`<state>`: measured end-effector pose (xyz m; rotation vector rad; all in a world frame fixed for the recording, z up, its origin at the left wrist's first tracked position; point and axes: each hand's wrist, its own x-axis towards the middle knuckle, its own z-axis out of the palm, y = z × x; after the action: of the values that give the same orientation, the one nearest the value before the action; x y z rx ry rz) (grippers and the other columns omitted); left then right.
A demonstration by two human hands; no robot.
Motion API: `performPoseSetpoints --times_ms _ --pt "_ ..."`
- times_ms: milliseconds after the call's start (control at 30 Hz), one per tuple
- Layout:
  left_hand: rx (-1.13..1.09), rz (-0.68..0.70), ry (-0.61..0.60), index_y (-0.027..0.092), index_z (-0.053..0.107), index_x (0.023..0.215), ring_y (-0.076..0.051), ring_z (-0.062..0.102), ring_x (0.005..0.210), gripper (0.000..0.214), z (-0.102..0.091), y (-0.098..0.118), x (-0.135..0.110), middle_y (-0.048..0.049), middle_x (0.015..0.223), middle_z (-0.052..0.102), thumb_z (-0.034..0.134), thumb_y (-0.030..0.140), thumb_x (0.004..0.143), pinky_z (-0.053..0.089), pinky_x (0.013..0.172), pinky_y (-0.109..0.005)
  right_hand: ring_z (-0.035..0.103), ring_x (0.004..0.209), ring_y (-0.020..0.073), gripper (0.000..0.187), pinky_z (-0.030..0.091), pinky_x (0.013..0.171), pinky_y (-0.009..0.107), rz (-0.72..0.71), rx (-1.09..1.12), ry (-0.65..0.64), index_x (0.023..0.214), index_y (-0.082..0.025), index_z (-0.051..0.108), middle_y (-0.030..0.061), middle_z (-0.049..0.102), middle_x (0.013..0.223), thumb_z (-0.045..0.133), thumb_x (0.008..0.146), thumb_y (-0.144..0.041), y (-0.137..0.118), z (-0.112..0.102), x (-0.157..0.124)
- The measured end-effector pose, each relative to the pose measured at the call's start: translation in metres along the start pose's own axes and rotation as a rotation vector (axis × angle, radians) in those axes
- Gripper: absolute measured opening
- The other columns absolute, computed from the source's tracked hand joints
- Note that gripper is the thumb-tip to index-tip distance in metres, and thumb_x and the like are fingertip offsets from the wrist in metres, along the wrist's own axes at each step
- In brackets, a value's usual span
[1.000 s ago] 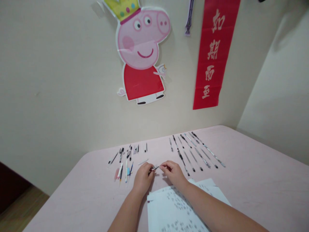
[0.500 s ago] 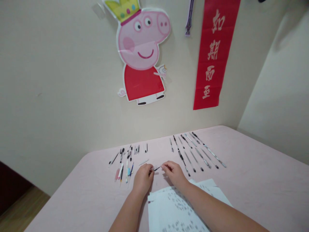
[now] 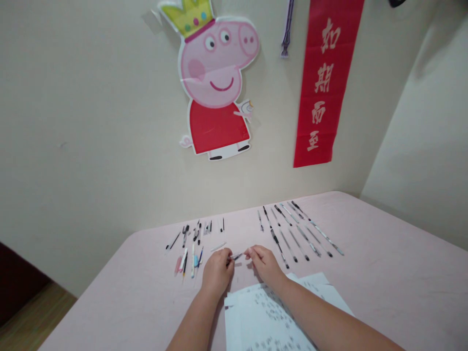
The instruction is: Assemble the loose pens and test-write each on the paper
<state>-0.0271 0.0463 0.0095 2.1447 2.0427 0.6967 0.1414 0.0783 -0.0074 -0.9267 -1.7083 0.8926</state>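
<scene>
Over the pink tabletop, my left hand (image 3: pixel 218 268) is closed around one end of a slim dark pen part (image 3: pixel 237 256), which looks like a refill with a clear piece against it. At the other end, my right hand (image 3: pixel 263 263) pinches the tip between thumb and fingertips. The part spans the short gap between both hands, and its exact make-up is too small to tell. Just beyond my left hand lies a whitish pen tube (image 3: pixel 218 246). To the left rest a blue pen (image 3: pixel 200 256), a pink pen part (image 3: pixel 178 264) and a white pen part (image 3: pixel 193 261).
Several dark pen parts and caps (image 3: pixel 197 232) lie in small groups at the back left. Several pens (image 3: pixel 280 248) are laid in two slanted rows at the right. Handwritten paper sheets (image 3: pixel 248 317) lie under my right forearm. A wall (image 3: pixel 146 195) borders the table's far edge.
Both hands stay in nearly the same place. Between them, the clear piece and the dark part have shifted slightly and now overlap more. The whole view has moved a little.
</scene>
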Motion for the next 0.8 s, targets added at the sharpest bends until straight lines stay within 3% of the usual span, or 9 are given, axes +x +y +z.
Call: performPoseSetpoints --times_ms 233,467,567,800 --pt "-0.234 -0.099 0.082 0.021 0.056 0.088 -0.018 0.059 0.079 0.013 0.008 -0.005 0.003 -0.0021 0.082 0.065 0.052 0.016 0.076 0.038 0.069 -0.026 0.059 0.068 0.0161 0.042 0.047 0.06 0.026 0.038 0.013 -0.066 0.08 -0.014 0.069 0.0066 0.064 0.076 0.042 0.091 -0.045 0.005 0.004 0.0" --pt "-0.443 -0.089 0.121 0.021 0.052 0.08 -0.014 0.056 0.063 0.007 0.013 -0.003 0.004 0.0014 0.074 0.063 0.053 0.018 0.073 0.037 0.059 -0.024 0.06 0.085 0.0184 0.032 0.049 0.076 0.032 -0.061 -0.044 -0.245 0.113 -0.019 0.065 0.0088 0.066 0.098 0.048 0.089 -0.032 -0.001 0.004 -0.003" --pt "-0.463 -0.082 0.11 0.02 0.052 0.079 -0.013 0.054 0.06 0.006 0.012 0.0 0.003 0.0021 0.073 0.062 0.054 0.019 0.073 0.037 0.058 -0.024 0.059 0.088 0.0182 0.033 0.048 0.08 0.033 -0.082 -0.081 -0.246 0.117 -0.02 0.063 0.0083 0.065 0.099 0.052 0.086 -0.026 -0.002 0.004 -0.004" --pt "-0.445 -0.08 0.151 0.02 0.054 0.085 -0.014 0.055 0.062 0.011 0.013 -0.002 0.005 0.0011 0.074 0.062 0.054 0.028 0.077 0.041 0.06 -0.026 0.058 0.077 0.0162 0.034 0.05 0.07 0.03 -0.067 -0.061 -0.171 0.117 -0.019 0.062 0.0089 0.063 0.1 0.05 0.086 -0.024 -0.001 0.004 -0.002"
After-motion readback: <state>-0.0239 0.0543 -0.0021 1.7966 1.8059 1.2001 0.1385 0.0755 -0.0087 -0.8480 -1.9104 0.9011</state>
